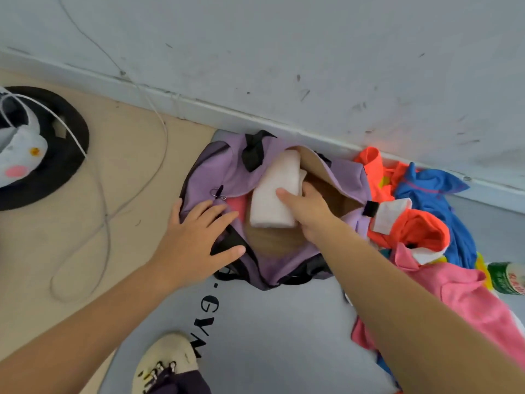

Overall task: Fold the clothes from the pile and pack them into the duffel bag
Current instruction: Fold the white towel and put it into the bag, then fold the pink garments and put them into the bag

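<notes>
Our right hand grips the white fold in the bag, left hand flat on its rim; a careless release could unroll it.

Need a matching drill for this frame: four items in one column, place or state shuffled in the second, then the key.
Things
1. folded white garment
2. left hand
3. green bottle
4. pink garment

Places or states
A. lies unfolded on the pile, right of the bag
B. inside the open purple duffel bag, held by the right hand
C. at the right edge of the view, beside the pile
D. fingers spread, resting on the bag's left side

Pairs: 1-B, 2-D, 3-C, 4-A
</notes>
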Motion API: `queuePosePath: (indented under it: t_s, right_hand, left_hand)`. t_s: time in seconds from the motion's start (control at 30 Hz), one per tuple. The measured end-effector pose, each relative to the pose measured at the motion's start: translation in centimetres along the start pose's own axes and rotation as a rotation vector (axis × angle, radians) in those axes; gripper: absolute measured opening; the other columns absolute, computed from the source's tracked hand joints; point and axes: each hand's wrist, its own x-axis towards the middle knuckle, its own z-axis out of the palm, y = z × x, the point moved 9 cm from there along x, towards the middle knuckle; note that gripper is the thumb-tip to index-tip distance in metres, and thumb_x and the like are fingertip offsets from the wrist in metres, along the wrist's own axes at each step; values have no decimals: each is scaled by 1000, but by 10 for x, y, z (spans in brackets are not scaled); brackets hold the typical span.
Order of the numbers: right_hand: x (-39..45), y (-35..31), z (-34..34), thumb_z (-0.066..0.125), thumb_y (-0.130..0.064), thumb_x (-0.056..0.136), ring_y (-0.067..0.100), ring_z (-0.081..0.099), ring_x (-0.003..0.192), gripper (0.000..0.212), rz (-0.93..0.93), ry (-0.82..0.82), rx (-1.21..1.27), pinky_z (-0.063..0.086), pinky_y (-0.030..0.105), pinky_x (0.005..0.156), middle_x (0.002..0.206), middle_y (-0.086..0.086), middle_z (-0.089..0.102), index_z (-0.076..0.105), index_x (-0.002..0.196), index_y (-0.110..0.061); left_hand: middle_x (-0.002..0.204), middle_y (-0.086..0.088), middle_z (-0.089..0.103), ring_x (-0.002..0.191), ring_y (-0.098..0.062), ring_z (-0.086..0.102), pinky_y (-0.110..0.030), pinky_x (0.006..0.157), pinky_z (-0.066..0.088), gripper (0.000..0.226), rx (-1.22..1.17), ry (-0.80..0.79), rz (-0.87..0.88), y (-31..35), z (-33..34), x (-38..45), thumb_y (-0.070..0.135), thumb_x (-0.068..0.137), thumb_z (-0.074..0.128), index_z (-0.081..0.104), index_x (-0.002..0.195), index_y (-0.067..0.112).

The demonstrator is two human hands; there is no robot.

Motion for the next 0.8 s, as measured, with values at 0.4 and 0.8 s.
queuePosePath:
  t_s: [0.4,0.8]
  right_hand:
    - [21,31,19,65,-34,91,29,59,114,59,122,-67,63,48,46,101,131,12,59,44,140,-8]
    - [-122,30,-182,61,-9,91,21,69,74,9,-281,343,-103,49,24,67,82,5,72,67,90,-15]
  left_hand:
    - [146,9,46,141,-13,30,-57,118,7,75,-94,31,-2,1,6,2,74,85,22,52,137,29]
    - [76,12,65,71,-8,60,-36,66,52,28,-668,69,185,144,-24,28,46,91,49,67,88,25]
